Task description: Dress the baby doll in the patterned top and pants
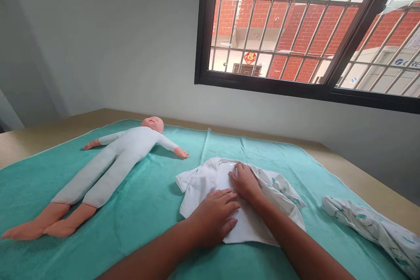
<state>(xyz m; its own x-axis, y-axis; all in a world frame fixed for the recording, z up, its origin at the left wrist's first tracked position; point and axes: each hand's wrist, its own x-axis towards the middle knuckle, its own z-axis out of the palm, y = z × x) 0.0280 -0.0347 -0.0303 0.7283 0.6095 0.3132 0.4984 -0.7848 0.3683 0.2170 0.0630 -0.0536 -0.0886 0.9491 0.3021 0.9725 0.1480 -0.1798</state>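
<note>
Head camera view is catching both bare hands over a small white shirt (201, 192) with green prints, spread on a teal blanket (131, 210). From where I'm standing, the left hand (215, 216) is lying open, palm down, on the shirt's nearer part, its fingers pointing toward the other hand. The right hand (246, 181) is resting just beyond it, also open, fingers slightly bent and touching the shirt near its far edge. One short sleeve is reaching out to the left of the hands, the other to the right. Well to the left of the left hand, a doll (131, 144) in a white bodysuit is lying on its back, arms spread. To the right of the right hand, a bunched printed cloth (370, 225) is lying on the blanket, while a barred window (262, 81) is showing beyond both hands
</note>
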